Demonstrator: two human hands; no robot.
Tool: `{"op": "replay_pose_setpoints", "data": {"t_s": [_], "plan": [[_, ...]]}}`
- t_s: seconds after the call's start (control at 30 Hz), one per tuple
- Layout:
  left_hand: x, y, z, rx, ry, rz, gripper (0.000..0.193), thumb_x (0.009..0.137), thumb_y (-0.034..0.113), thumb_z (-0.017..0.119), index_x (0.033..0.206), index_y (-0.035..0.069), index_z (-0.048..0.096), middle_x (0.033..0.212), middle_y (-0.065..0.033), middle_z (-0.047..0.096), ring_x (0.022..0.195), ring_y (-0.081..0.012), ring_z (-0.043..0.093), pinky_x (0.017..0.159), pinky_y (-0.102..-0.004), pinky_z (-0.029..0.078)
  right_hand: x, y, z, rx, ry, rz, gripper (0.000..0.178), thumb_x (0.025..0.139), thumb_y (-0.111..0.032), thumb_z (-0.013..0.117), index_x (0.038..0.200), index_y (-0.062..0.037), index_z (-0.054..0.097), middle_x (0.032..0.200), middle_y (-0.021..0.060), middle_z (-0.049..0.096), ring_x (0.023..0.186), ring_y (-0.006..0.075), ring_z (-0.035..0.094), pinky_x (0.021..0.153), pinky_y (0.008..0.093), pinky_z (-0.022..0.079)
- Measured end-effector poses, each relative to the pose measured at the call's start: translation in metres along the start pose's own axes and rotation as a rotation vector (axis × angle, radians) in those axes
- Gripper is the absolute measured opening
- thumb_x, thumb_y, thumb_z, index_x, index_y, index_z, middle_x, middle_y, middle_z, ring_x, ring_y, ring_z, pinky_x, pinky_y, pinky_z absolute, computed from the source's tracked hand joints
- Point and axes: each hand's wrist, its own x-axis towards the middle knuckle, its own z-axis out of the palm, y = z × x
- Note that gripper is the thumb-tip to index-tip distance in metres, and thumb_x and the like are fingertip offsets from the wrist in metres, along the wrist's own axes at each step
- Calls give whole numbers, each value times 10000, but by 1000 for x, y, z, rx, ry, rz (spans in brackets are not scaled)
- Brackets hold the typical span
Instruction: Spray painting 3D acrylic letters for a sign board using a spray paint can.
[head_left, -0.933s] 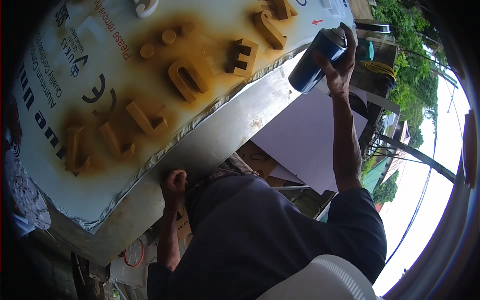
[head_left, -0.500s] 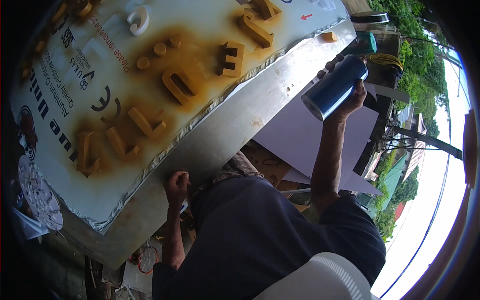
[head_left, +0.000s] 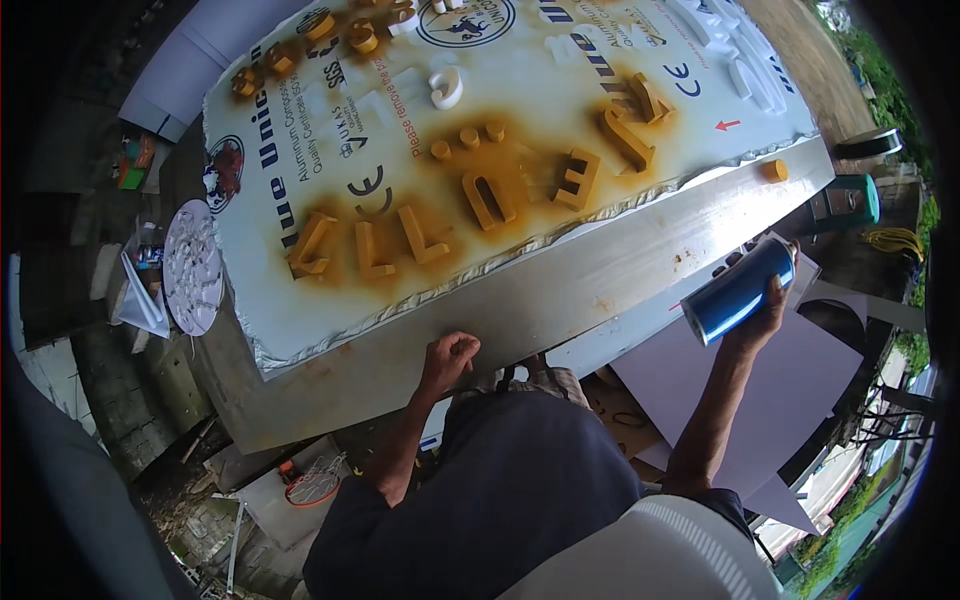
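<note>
A blue metallic can (head_left: 738, 296), shaped like a spray can, is tilted in the grip of my right hand (head_left: 770, 312), beyond the near edge of the table on the right. Curled into a loose fist, my left hand (head_left: 450, 362) is by the table's near edge, with nothing visible in it. Golden-brown block letters (head_left: 487, 200) and small round pieces (head_left: 468, 138) lie on a film-covered panel (head_left: 330, 325), with brown overspray around them. An unpainted white curved piece (head_left: 446, 88) lies among them.
The panel rests on a metal-topped table (head_left: 520, 325). One brown round piece (head_left: 775, 171) sits on its bare edge. White letters (head_left: 755, 80) lie far right. A round board of small pale pieces (head_left: 193, 268) stands left, a green stool (head_left: 850, 200) right, and white sheets (head_left: 745, 385) below the can.
The view has turned and widened, with more of the panel and table showing. The can stays in my right hand, now held lower relative to the table edge. My left hand stays curled.
</note>
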Motion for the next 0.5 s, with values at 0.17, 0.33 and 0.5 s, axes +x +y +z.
{"op": "replay_pose_setpoints", "data": {"t_s": [0.17, 0.33, 0.5], "plan": [[-5, -29, 13, 308, 129, 183, 315, 914, 310, 733, 977, 1, 741, 831, -126, 750, 757, -206, 725, 695, -337, 549, -26, 0, -2, -136, -113, 88, 1019, 745, -422, 798, 1552, -84, 275, 1022, 195, 596, 833, 340, 707, 708, 450, 637], [-18, -43, 16, 390, 235, 154, 345, 906, 345, 730, 939, 2, 748, 789, -128, 736, 727, -198, 706, 686, -354, 539, -38, 52, -35, -530, 42, -134, 990, 735, -372, 856, 1540, -104, 346, 1251, 198, 567, 1080, 320, 633, 939, 435, 534], [-13, -40, 15, 298, 228, 106, 336, 916, 327, 724, 840, 0, 735, 600, -61, 631, 544, -115, 584, 545, -310, 468, -46, 119, -59, -704, -57, -254, 884, 789, -187, 840, 1526, -74, 364, 1378, 183, 505, 1213, 308, 543, 1046, 411, 441]]}}
